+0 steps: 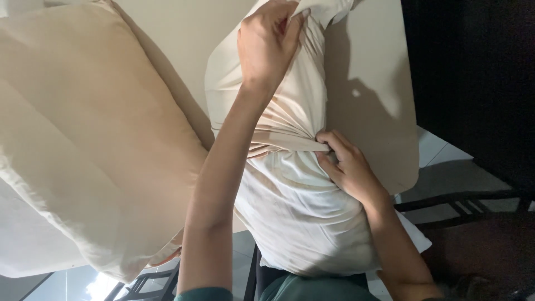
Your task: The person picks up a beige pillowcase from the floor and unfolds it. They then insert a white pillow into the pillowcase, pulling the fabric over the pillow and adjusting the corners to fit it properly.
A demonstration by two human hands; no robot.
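While my left hand [270, 42] pinches the pillowcase [290, 106] top and my right hand [345, 167] grips its bunched edge, the pillow [301, 217] feels soft, light, squashy; gathered fabric gives the surest hold.

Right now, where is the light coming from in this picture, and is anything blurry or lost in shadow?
In the head view, light falls from the left: the right hand and the pillow throw a soft shadow rightward onto the cream surface. The left hand and big cushion are evenly lit and fairly sharp. The upper right corner is nearly black; a bright glare spot shows at bottom left.
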